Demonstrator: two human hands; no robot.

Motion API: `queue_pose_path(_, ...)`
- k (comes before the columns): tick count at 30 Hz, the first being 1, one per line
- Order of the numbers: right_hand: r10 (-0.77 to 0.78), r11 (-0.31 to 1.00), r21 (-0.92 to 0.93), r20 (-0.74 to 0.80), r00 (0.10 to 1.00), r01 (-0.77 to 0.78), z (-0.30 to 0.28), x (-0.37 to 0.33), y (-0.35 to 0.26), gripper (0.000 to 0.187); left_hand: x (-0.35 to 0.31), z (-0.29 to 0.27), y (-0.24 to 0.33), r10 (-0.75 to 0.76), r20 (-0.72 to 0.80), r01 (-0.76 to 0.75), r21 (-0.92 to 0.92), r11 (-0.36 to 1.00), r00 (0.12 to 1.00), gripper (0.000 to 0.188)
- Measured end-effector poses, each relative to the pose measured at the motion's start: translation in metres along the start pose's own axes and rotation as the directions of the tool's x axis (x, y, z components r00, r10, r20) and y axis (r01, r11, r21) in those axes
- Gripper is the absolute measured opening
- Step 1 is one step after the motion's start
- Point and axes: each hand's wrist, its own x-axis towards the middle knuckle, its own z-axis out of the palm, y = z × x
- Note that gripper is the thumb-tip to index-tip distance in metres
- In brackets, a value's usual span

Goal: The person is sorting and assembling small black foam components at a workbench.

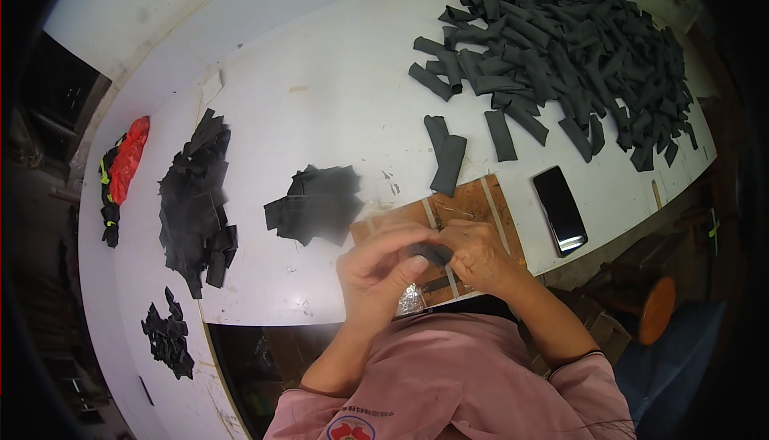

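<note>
Close to my body, above a brown board with pale strips (473, 196), my two hands meet on a small dark grey fabric piece (432, 253). My left hand (372, 268) pinches one side of it between thumb and fingers. Curled fingers of my right hand (479, 254) grip the other end, and they hide part of it. Two dark grey fabric tubes (450, 164) lie crossed just beyond the board. A stack of flat dark grey fabric pieces (316, 204) lies to the left of the board.
A large heap of dark grey fabric tubes (561, 56) covers the far right of the white table (320, 120). A black phone (559, 209) lies right of the board. More dark pieces (192, 208), smaller scraps (168, 334) and a red plastic bag (130, 160) lie leftward.
</note>
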Motion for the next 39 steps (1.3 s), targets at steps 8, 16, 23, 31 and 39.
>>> queue_pose_path(8,-0.016,1.000,0.025,-0.033,0.999,0.017,-0.006,0.001,-0.012,0.012,0.013,-0.001,0.014,-0.043,0.200,0.021,0.111,0.994,0.979,0.017)
queue_pose_path(16,0.009,1.000,0.024,-0.019,1.000,-0.008,-0.003,0.000,-0.008,0.016,0.008,0.005,0.007,0.019,0.111,-0.041,0.206,0.978,0.994,0.012)
queue_pose_path(23,-0.016,0.998,-0.055,-0.002,1.000,0.016,-0.023,0.014,-0.030,0.017,-0.005,-0.007,0.003,-0.015,-0.236,-0.059,-0.305,0.951,0.972,0.018)
queue_pose_path(31,0.046,0.999,-0.019,0.073,0.996,-0.044,-0.006,0.005,-0.013,0.024,0.001,-0.004,0.010,-0.132,-0.194,0.088,-0.223,0.971,0.972,0.017)
queue_pose_path(39,0.032,0.999,-0.038,0.013,0.999,-0.031,-0.002,0.004,-0.017,0.026,0.002,-0.016,0.007,0.156,0.044,-0.162,0.312,0.936,0.987,0.009)
